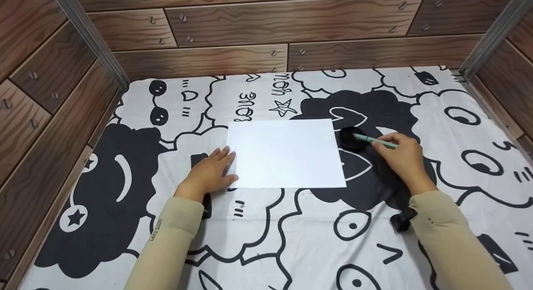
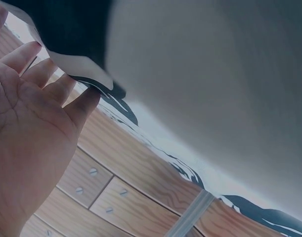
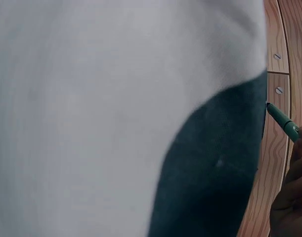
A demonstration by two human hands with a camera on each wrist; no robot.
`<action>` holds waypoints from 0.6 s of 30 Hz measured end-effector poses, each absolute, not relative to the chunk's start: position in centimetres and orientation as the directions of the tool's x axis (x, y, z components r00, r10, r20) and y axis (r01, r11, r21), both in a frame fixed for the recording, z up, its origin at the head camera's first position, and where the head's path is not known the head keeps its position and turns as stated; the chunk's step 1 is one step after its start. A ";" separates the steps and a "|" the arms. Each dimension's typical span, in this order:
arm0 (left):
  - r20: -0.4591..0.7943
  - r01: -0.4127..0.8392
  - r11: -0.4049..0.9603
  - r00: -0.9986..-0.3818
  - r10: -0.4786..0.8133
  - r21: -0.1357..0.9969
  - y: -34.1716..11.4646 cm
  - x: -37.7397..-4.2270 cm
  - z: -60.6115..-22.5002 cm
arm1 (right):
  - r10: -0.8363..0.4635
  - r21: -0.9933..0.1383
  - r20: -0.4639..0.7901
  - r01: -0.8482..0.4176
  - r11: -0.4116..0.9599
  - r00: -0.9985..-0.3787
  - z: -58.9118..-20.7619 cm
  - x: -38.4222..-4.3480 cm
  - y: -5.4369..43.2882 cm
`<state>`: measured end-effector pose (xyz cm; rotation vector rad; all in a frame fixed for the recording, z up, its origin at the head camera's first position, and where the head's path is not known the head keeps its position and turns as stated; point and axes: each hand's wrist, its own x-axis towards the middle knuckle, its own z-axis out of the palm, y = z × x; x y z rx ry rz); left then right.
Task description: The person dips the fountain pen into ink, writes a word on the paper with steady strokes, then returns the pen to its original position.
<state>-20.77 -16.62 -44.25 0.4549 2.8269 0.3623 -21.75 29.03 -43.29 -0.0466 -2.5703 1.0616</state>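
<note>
A blank white sheet of paper [image 1: 285, 154] lies on the patterned cloth. My left hand [image 1: 211, 171] rests at its left edge, fingers spread and fingertips on the margin; the left wrist view shows this hand's palm [image 2: 32, 128]. To the right of the paper sits a small round black dish [image 1: 346, 143]. In my right hand [image 1: 402, 157] a slim green pen [image 1: 381, 142] is pinched between thumb and fingers, its tip over the dish. The right wrist view shows the dark tip of the pen [image 3: 284, 121] and part of the right hand [image 3: 291, 197].
A black-and-white cartoon cloth [image 1: 258, 223] covers the table. Wood-patterned walls [image 1: 233, 28] with grey corner posts [image 1: 89, 36] stand at the back and sides. A small black device [image 1: 402, 221] is at my right sleeve.
</note>
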 end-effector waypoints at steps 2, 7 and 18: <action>-0.208 0.272 0.921 -0.919 0.334 0.278 -16.6 -20.8 -44.3 | 0.171 -0.690 0.315 -0.102 0.716 -0.934 -43.3 -21.8 29.0; -0.211 0.272 0.920 -0.918 0.336 0.282 -16.7 -20.9 -44.3 | 0.171 -0.683 0.317 -0.099 0.724 -0.933 -43.3 -21.8 28.9; -0.215 0.268 0.919 -0.917 0.335 0.288 -16.6 -20.8 -44.0 | 0.156 -0.668 0.327 -0.112 0.735 -0.932 -43.4 -21.9 29.0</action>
